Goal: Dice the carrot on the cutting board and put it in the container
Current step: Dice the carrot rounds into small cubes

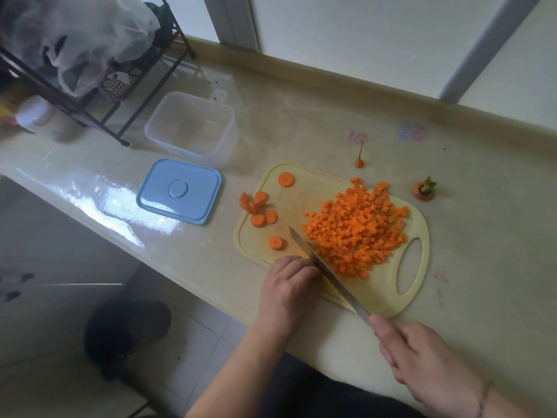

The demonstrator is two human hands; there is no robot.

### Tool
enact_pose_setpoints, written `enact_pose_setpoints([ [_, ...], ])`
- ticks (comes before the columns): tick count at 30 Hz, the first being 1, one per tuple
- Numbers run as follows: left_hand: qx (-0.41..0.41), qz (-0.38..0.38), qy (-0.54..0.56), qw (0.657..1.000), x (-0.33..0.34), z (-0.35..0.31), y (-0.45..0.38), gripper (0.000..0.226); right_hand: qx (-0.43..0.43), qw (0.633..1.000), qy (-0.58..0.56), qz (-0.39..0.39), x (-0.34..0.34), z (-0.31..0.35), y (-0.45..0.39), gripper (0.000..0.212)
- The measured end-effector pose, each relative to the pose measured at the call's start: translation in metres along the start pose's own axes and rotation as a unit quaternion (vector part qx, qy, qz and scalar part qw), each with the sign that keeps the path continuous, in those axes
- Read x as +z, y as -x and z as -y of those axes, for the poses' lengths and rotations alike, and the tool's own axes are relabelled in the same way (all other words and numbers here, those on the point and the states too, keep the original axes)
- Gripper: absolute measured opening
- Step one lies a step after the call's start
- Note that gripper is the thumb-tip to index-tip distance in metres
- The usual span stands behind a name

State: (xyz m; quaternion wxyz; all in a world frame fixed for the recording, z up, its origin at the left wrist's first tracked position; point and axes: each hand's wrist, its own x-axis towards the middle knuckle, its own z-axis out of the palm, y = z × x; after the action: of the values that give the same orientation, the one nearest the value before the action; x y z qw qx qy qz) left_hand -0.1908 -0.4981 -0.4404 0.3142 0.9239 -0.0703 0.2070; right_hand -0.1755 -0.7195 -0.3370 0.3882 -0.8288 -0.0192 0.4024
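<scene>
A clear plastic container [193,128] is seen standing open on the pale counter [301,122], apparently empty, with its blue lid [180,190] laid flat just in front of it. Further right, a few uncut carrot rounds [261,212] are scattered along the left end of the yellow cutting board [416,285], some spilling over its edge onto the counter. The left hand [287,289] is rested at the board's near edge, fingers curled under beside the blade; whether anything is pinched beneath them cannot be told. The knife [325,273] is held by the right hand [428,360], fingers wrapped round a handle hidden from view, its blade laid against a heap of diced carrot [355,233] in the middle of the board. The trimmed carrot tip [359,158] and leafy carrot top [424,191] are left on the counter beyond. The dice are judged light, firm and loose, likely to roll and scatter, so they would be better gathered against the blade or carried on the board by its handle slot than picked up by the fingers.
</scene>
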Motion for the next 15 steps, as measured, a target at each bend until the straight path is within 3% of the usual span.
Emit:
enact_pose_setpoints([
  [3,-0.006,0.008,0.007,1.0,-0.001,0.0,0.0,0.014,0.002,1.0,0.02,-0.013,0.007,-0.001,-0.005,0.071],
  [7,-0.016,0.012,0.021,1.0,-0.005,-0.001,-0.001,0.029,-0.008,1.0,0.02,-0.017,0.015,0.007,-0.018,0.077],
  [12,-0.047,-0.014,0.034,0.998,-0.007,-0.003,0.001,0.01,0.004,1.0,-0.02,0.006,0.005,0.011,-0.008,0.063],
  [15,-0.048,-0.027,0.056,0.997,-0.014,-0.002,-0.003,0.009,0.027,0.998,-0.058,0.014,-0.003,0.004,0.003,0.069],
])
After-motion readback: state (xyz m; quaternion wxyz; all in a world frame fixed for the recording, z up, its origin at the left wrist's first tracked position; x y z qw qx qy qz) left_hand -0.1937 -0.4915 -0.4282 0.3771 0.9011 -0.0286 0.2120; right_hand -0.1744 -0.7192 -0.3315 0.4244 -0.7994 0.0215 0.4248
